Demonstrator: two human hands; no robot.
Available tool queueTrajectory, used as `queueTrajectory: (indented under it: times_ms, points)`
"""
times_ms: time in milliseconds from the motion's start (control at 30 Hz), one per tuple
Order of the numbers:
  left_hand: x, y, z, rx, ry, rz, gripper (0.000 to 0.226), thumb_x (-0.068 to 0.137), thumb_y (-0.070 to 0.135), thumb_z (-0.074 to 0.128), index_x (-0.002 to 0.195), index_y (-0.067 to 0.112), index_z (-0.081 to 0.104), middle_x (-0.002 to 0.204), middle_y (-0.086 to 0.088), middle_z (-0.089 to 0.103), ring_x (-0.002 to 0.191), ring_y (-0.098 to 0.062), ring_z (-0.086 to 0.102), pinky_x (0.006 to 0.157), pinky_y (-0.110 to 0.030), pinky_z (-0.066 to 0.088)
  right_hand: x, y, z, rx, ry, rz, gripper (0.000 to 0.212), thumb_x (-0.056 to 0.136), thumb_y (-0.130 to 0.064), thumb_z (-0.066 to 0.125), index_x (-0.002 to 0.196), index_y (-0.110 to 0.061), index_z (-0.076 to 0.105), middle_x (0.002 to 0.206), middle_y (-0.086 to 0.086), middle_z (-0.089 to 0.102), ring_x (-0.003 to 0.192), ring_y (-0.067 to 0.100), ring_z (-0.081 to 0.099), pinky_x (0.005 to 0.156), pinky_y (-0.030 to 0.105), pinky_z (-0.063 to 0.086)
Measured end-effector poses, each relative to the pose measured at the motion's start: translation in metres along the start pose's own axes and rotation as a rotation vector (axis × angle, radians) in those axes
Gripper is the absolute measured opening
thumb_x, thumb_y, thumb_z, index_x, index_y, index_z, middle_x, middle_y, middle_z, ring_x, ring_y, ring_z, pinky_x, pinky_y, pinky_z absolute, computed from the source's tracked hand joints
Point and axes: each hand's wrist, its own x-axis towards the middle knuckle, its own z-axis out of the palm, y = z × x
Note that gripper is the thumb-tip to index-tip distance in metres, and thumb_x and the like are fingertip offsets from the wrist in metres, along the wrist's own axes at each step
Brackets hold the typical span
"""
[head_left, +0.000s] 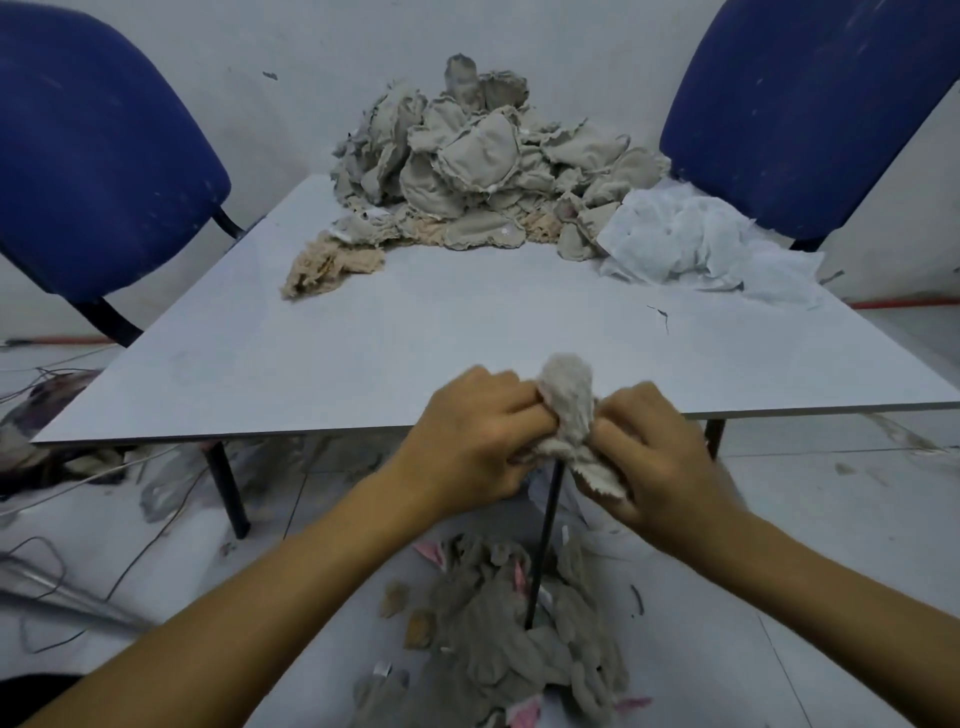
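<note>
At the near edge of the table (311, 364), the left hand (478, 436) and right hand (660, 457) each pinch a side of the fuzzy grey fabric piece (566, 410) capping the upright black rod (545, 540), apparently so the rod can push it right side out.

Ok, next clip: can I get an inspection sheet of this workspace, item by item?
Surface: pale grey tabletop, middle bare, a small dark mark toward the right.
Job's things: small beige fuzzy fabric piece at the near table edge; thin black rod runs down from it.
Clutter: heap of grey fabric pieces, beige fluffy scraps and crumpled white cloth at the far end; grey and pink pieces on the floor.
Grippers: left hand and right hand both pinch the fabric piece.
Cables: thin wires on the floor, left.
Surroundings: blue padded chairs, white wall.
</note>
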Motion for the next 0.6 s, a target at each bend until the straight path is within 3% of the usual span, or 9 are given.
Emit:
queueTrajectory:
  times_ms: [167, 233, 333, 400, 467, 533, 600]
  points:
    - [-0.042, 0.015, 0.021, -0.049, -0.188, -0.088, 0.025, 0.068, 0.009, 0.077, 0.072, 0.010, 0.051, 0.066, -0.004, 0.047, 0.057, -0.022, 0.038, 0.059, -0.034, 0.031, -0.030, -0.003, 0.016, -0.025, -0.127, 0.063, 0.042, 0.100, -0.036, 0.047, 0.077, -0.007, 0.065, 0.078, 0.009, 0.058, 0.070, 0.030, 0.055, 0.092, 0.043, 0.042]
    - [-0.045, 0.013, 0.012, -0.124, -0.299, -0.097, 0.026, 0.076, 0.020, 0.072, 0.079, 0.013, 0.047, 0.070, -0.001, 0.043, 0.062, -0.018, 0.032, 0.063, -0.032, 0.024, -0.027, -0.004, 0.013, -0.028, -0.164, 0.052, 0.040, 0.098, -0.039, 0.049, 0.081, -0.008, 0.067, 0.080, 0.008, 0.058, 0.072, 0.030, 0.056, 0.092, 0.045, 0.043]
    - [-0.035, 0.004, -0.012, -0.242, -0.395, -0.072, 0.028, 0.094, 0.037, 0.048, 0.090, 0.011, 0.054, 0.082, -0.003, 0.050, 0.072, -0.020, 0.041, 0.066, -0.038, 0.036, -0.014, -0.002, -0.003, 0.040, -0.258, -0.007, 0.049, 0.097, -0.050, 0.049, 0.091, -0.006, 0.069, 0.089, 0.010, 0.059, 0.080, 0.029, 0.052, 0.081, 0.044, 0.043]
    - [-0.021, -0.002, -0.030, -0.281, -0.331, -0.051, 0.030, 0.095, 0.032, 0.049, 0.090, 0.005, 0.060, 0.086, -0.009, 0.056, 0.077, -0.025, 0.049, 0.067, -0.040, 0.043, 0.002, 0.001, -0.018, 0.164, -0.360, -0.006, 0.058, 0.098, -0.055, 0.043, 0.102, -0.003, 0.067, 0.098, 0.013, 0.057, 0.087, 0.029, 0.051, 0.077, 0.044, 0.045]
    - [-0.003, -0.009, -0.044, -0.285, -0.212, -0.059, 0.019, 0.092, 0.020, 0.062, 0.087, 0.002, 0.064, 0.089, -0.011, 0.060, 0.079, -0.027, 0.052, 0.069, -0.037, 0.045, 0.021, 0.004, -0.033, 0.333, -0.422, 0.059, 0.058, 0.099, -0.056, 0.042, 0.115, -0.005, 0.065, 0.114, 0.015, 0.056, 0.102, 0.031, 0.054, 0.083, 0.045, 0.048]
    - [0.016, -0.012, -0.052, -0.332, -0.130, -0.113, 0.012, 0.085, 0.013, 0.070, 0.084, 0.002, 0.065, 0.089, -0.009, 0.060, 0.077, -0.023, 0.054, 0.069, -0.031, 0.043, 0.041, 0.008, -0.048, 0.506, -0.406, 0.130, 0.042, 0.097, -0.052, 0.046, 0.117, -0.020, 0.064, 0.124, 0.003, 0.055, 0.113, 0.020, 0.055, 0.092, 0.032, 0.048]
    - [0.031, -0.014, -0.056, -0.444, -0.071, -0.204, 0.010, 0.084, 0.015, 0.069, 0.081, 0.007, 0.064, 0.087, -0.003, 0.058, 0.072, -0.013, 0.050, 0.066, -0.024, 0.040, 0.058, 0.013, -0.059, 0.607, -0.389, 0.181, 0.018, 0.094, -0.043, 0.054, 0.107, -0.035, 0.062, 0.116, -0.012, 0.057, 0.104, 0.012, 0.059, 0.085, 0.022, 0.047]
